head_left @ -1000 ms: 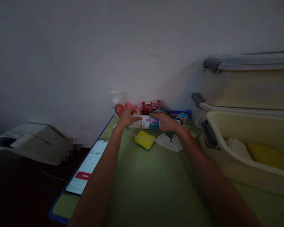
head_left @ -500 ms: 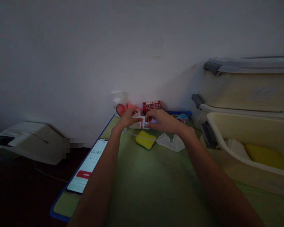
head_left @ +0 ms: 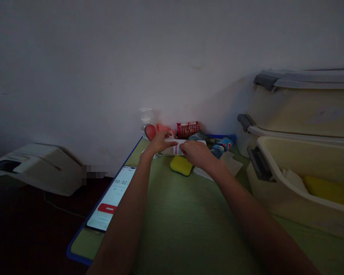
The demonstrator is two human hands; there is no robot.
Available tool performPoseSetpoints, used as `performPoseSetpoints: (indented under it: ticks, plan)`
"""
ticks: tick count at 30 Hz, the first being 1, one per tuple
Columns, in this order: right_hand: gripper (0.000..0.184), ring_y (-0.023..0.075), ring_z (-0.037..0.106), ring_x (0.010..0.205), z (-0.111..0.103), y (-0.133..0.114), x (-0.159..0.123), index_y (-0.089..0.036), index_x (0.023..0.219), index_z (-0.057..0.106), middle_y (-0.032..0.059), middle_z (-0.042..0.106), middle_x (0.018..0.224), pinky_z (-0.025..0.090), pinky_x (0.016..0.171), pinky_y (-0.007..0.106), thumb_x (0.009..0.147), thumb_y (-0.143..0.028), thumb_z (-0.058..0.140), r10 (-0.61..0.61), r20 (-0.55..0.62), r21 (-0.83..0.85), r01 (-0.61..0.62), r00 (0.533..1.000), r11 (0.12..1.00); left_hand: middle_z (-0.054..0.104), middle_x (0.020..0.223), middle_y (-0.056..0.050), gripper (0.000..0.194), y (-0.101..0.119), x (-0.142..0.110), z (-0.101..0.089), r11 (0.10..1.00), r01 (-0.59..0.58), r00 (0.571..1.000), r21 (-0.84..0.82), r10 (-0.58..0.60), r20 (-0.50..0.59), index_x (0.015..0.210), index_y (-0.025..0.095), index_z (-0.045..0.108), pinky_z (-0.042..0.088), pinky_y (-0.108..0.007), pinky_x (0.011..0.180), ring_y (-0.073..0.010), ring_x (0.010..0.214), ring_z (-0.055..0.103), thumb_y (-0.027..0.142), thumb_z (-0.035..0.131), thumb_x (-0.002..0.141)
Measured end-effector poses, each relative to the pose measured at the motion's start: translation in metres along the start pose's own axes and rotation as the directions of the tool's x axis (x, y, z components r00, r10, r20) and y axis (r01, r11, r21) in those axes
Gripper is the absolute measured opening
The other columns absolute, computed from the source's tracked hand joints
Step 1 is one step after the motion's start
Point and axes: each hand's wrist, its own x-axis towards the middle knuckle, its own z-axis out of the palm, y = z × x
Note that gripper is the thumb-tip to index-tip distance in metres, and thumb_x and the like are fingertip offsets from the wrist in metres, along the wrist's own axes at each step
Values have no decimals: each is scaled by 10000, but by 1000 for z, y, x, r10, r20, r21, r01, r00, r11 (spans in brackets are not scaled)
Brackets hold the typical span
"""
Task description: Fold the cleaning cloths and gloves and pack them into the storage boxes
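Observation:
At the far end of the green table, both hands are at a white packet with red print (head_left: 172, 149), which lies lengthwise from left to right. My left hand (head_left: 161, 142) has its thumb and fingers curved around the packet's left part. My right hand (head_left: 197, 151) is closed against its middle, and the fingertips are partly hidden. Just in front of the packet lies a yellow sponge (head_left: 181, 165). A thin white sheet (head_left: 231, 165) rests flat on the table beneath and beyond my right wrist. A blue bottle (head_left: 222, 146) lies to the right of my right hand.
Against the wall stand a clear jar with a white lid (head_left: 146, 116), a red round item (head_left: 150, 132), pink cloth (head_left: 162, 129) and a red packet (head_left: 188, 129). A phone (head_left: 110, 208) showing a timer lies left. Cream storage bins (head_left: 263, 198) stand right, the nearest uncovered.
The white sheet, raised and crumpled earlier, now lies flatter. My right hand has closed in on the packet's middle. The view has shifted slightly left.

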Motion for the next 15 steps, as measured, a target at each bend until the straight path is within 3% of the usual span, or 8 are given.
performPoseSetpoints:
  ticks: [10,15]
  plan:
    - [290,236,642,863,7,-10,1,-103,984,622,146,671,890,480,669,300,868,-60,359,45,10,-106,-44,999,993,634,1058,-124,372,3,-1,0,1000,-1,1000,-30,2,19,1003,90,577,448,-307,861,-197,971,600,237,689,680]
    - [280,221,626,876,6,-13,-18,-138,1030,586,110,642,1003,476,634,292,864,-69,373,4,-27,-111,-7,1000,994,636,1048,-112,368,4,-1,-1,999,-8,999,-39,9,35,991,110,583,440,-335,884,-211,978,599,250,692,668]
